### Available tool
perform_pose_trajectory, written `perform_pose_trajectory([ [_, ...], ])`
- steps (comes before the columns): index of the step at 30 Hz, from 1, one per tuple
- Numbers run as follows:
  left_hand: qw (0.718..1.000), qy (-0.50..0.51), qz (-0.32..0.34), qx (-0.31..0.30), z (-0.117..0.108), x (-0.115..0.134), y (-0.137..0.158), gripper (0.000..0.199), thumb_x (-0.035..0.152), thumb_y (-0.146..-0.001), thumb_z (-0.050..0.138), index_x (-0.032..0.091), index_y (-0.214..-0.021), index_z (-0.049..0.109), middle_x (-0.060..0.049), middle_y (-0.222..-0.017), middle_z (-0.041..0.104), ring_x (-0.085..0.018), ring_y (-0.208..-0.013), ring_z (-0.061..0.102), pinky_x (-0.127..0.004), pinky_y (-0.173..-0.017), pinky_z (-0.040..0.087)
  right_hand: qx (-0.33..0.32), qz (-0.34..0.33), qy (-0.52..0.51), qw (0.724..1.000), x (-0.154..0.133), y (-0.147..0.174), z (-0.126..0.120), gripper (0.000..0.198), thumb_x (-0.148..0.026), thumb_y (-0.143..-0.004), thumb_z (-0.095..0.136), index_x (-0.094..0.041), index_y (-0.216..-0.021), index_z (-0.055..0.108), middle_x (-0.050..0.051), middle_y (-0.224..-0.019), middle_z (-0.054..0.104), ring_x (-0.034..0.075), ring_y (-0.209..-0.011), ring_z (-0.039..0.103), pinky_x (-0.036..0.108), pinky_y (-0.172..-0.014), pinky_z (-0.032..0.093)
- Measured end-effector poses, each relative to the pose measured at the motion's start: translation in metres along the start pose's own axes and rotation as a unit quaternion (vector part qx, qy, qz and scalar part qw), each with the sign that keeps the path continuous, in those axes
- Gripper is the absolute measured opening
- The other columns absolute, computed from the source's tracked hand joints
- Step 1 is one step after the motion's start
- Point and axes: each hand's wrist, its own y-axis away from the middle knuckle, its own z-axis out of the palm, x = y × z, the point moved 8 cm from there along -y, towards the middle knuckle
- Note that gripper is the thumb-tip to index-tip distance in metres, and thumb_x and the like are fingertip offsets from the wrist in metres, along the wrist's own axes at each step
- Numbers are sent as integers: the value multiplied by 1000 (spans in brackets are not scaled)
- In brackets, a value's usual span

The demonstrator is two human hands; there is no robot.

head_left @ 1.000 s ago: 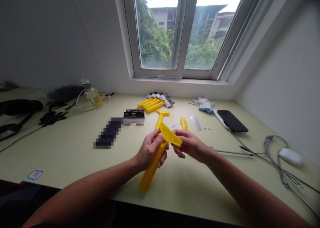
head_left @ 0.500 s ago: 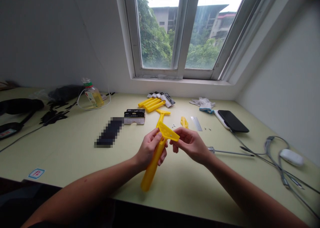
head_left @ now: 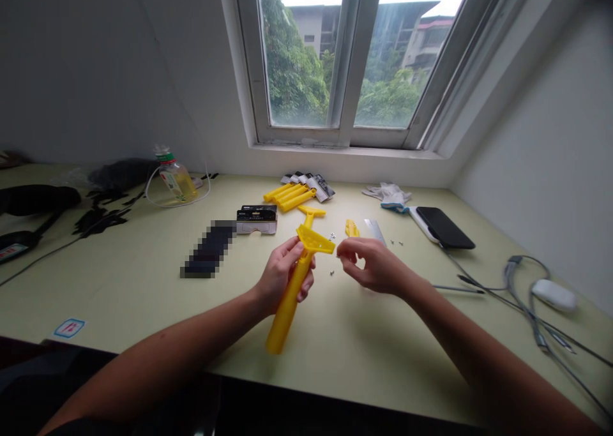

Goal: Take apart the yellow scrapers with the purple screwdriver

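Head view: the left hand grips the yellow scraper by its neck, over a pale green tabletop near its front edge; the right hand's fingertips bunch narrowly beside it, on what I cannot tell; behind, a metal-framed window sits in a whitish wall

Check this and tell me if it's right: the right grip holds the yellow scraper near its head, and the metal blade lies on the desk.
Not quite: it is the left grip that holds the yellow scraper near its head, as the head view shows. The metal blade does lie on the desk.
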Motion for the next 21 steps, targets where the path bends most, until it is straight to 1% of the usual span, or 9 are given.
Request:
perform_pose_trajectory([
  [1,1000,-1,5,4,-2,2,-1,27,43,-88,58,18,-91,46,0,-80,57,-6,-39,50,-16,-28,35,-33,-9,42,999,6,1,4,12,-14,-79,56,-21,-80,65,2,-73,64,15,-64,54,29,-62,41],
  [3,1000,-2,15,10,-6,5,-3,28,44,-87,58,19,-92,46,0,-80,58,-6,-39,50,-16,-29,35,-85,-22,91,992,16,2,15,15,-12,-78,56,-21,-83,68,5,-78,67,16,-68,56,30,-64,41],
  [7,1000,-3,18,9,-8,6,-4,28,44,-87,57,19,-95,46,0,-81,58,-6,-39,50,-16,-29,35,-139,-48,146,978,17,2,32,16,-15,-83,55,-21,-88,69,8,-84,68,20,-76,60,32,-68,43],
  [10,1000,-4,18,6,-7,5,-4,27,43,-89,56,19,-95,46,1,-81,57,-7,-39,50,-16,-29,35,-148,-54,159,975,12,2,36,15,-17,-85,54,-21,-89,68,8,-85,67,21,-79,61,33,-70,43],
  [15,1000,-8,22,2,-7,5,-4,23,41,-92,52,19,-93,46,1,-82,57,-6,-40,50,-16,-29,35,-148,-42,137,979,11,2,35,17,-16,-86,53,-21,-90,69,8,-85,68,21,-76,60,33,-68,43],
  [19,1000,-10,22,3,-7,6,-3,23,41,-92,52,19,-93,45,1,-81,57,-6,-39,49,-16,-29,35,-147,-32,125,981,11,1,35,17,-17,-86,54,-21,-87,70,8,-82,68,20,-74,60,32,-67,42],
  [21,1000,-10,22,4,-7,6,-4,23,41,-92,53,19,-93,45,1,-81,57,-6,-39,49,-16,-29,35,-147,-27,112,982,12,1,35,16,-17,-86,55,-21,-89,71,8,-84,68,20,-74,61,32,-67,42],
])
